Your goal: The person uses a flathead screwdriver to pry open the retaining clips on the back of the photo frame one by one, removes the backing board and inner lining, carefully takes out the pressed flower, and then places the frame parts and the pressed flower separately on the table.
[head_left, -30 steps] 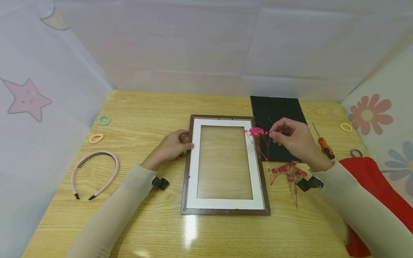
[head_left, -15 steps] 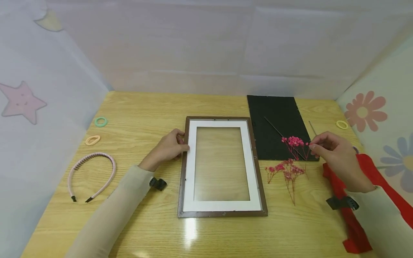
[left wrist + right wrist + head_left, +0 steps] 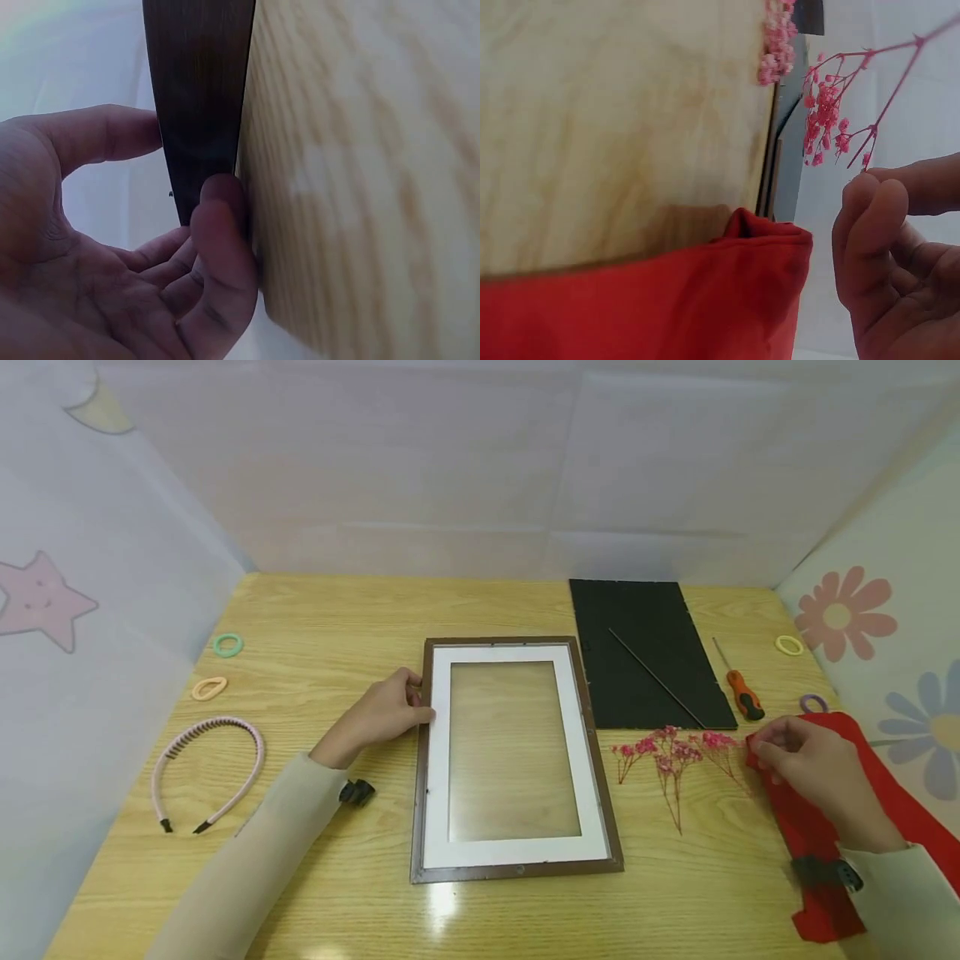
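My left hand point(image 3: 382, 710) holds the left edge of a brown picture frame point(image 3: 517, 870) with a white mat point(image 3: 517, 856). In the left wrist view, the thumb lies against one face of the dark frame edge point(image 3: 199, 97), with curled fingers at the other. My right hand point(image 3: 817, 764) is over the red cloth point(image 3: 828, 914), right of the frame. Its thumb and finger pinch a tiny tip of a pink dried flower sprig point(image 3: 825, 112). Several similar sprigs point(image 3: 677, 758) lie just left of that hand on the table.
Behind the sprigs lies a black board point(image 3: 630, 610) with a thin dark rod point(image 3: 652, 672) across it. An orange-handled screwdriver point(image 3: 745, 695) is beside it. At left are a pink headband point(image 3: 258, 747) and green point(image 3: 228, 645) and peach hair ties point(image 3: 209, 687); yellow point(image 3: 789, 645) and purple ones point(image 3: 813, 703) lie right.
My right hand has carried the pink sprig from over the frame's right edge rightward and toward me, down beside the other sprigs. My left hand keeps its hold on the frame.
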`<state>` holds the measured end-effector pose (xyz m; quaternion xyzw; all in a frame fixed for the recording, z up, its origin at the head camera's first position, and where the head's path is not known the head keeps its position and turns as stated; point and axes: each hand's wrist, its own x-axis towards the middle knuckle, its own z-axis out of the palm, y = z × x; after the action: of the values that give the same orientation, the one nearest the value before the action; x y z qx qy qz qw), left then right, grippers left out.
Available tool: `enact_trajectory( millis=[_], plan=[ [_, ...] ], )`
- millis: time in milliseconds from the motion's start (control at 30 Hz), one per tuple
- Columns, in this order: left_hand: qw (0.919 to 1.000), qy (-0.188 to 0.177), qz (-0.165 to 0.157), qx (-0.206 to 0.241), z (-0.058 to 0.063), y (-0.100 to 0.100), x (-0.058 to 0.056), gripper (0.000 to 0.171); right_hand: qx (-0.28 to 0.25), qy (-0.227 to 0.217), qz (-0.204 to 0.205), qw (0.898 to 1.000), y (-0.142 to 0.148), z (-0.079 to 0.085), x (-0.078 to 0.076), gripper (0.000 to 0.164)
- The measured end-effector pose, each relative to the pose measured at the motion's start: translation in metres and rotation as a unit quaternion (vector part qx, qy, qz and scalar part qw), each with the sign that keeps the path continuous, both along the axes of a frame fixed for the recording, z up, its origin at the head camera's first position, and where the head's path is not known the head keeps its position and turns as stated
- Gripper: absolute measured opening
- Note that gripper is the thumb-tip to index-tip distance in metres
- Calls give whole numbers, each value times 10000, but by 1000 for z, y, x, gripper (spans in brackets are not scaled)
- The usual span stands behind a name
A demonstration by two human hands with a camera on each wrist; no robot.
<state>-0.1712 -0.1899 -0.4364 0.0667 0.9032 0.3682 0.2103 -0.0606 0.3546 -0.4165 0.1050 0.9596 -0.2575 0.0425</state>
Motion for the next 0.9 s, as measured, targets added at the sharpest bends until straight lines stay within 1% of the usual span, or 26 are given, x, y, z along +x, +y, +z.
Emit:
enact_trajectory(
  millis=[133,300,367,433,533,600,667,733,800,900],
  plan=[
    [10000,-7,-25,14,3,0,3,61,320,68,-92,9994,-5,-6,5,25],
    [9999,41,-120,31,4,0,2,59,457,121,-192,9987,-8,-9,7,23],
    [9998,71,-165,66,4,0,2,59,625,202,-113,9978,-9,-10,8,22],
    [9997,81,-192,116,5,0,1,59,793,281,72,9964,-9,-10,8,21],
    [9996,8,-212,174,5,0,0,60,1082,604,377,9916,-13,-8,8,18],
    [9996,-61,-202,192,5,0,0,61,1194,908,555,9871,-16,-5,7,17],
    [9996,-99,-197,184,5,-1,0,63,1280,1286,649,9812,-22,-1,5,18],
    [9996,-114,-193,164,4,-2,0,63,1266,1669,762,9748,-30,3,3,18],
    [9997,-126,-182,142,4,-3,1,64,1162,1996,980,9680,-43,8,3,19],
    [9997,-142,-159,112,5,-3,2,63,910,2525,1591,9501,-72,14,4,25]
  ],
)
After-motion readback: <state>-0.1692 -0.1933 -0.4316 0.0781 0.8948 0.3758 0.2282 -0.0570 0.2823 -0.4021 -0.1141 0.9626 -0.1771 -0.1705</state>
